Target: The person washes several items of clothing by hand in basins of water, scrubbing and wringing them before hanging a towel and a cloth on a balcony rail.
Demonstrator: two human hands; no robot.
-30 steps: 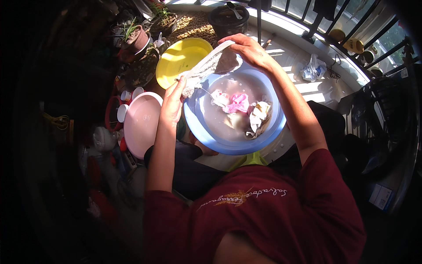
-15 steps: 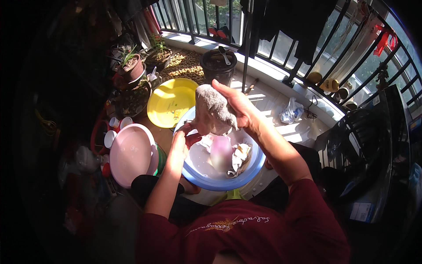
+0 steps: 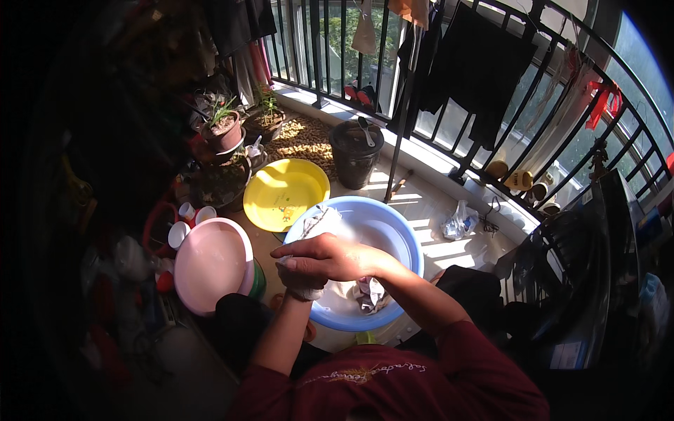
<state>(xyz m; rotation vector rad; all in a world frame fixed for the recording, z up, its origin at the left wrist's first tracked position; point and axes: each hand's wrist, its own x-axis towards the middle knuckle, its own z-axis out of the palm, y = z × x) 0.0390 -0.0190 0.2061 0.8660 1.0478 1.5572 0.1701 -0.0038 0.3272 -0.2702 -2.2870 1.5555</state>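
Note:
Over the left side of a blue basin (image 3: 420,263), my two hands meet on a small grey, fuzzy cloth (image 3: 306,294). My right hand (image 3: 333,257) lies across the top, its fingers closed over the cloth and pointing left. Beneath it, my left hand (image 3: 300,279) is in shadow and mostly covered; it is closed about the same cloth, which shows in a pale band near the wrist. Cloudy water fills the basin. One wet, light-coloured cloth (image 3: 321,222) lies at its far left side, and a crumpled patterned cloth (image 3: 370,295) at its near side.
A pink basin (image 3: 247,242) stands to the left, a yellow basin (image 3: 323,186) beyond it. Further back are a black bucket (image 3: 356,158) with a spoon on top and potted plants (image 3: 223,133). A clear plastic bag (image 3: 460,221) lies right, near a black railing (image 3: 456,116).
Both hands have come down and left, toward the basin's near left rim. The cloth, spread and hanging between them before, is now bunched, with my right hand crossed over my left.

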